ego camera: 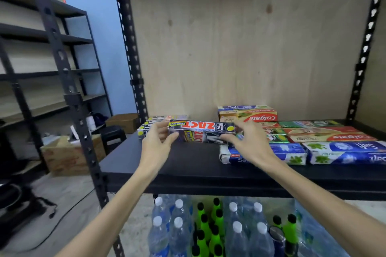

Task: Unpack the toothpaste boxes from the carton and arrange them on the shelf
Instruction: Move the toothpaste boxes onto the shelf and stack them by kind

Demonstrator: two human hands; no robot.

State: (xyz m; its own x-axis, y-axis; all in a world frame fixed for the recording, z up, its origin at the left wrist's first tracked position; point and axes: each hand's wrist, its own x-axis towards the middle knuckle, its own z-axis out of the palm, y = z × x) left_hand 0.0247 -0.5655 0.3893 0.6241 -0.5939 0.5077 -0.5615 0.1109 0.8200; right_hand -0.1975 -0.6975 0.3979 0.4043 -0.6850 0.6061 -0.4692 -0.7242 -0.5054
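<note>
Toothpaste box (201,129), pinched at its ends by left hand (155,146) and right hand (249,144), should settle squarely atop the box (200,137) beneath.

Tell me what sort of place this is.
Probably a shop stockroom or storeroom: black metal racking, toothpaste boxes laid out by brand on the shelf, packs of bottled water stored underneath, and cardboard cartons on the floor.

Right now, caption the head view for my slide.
Both hands, left and right, hold black-and-red Zact toothpaste boxes over the black metal shelf.
</note>
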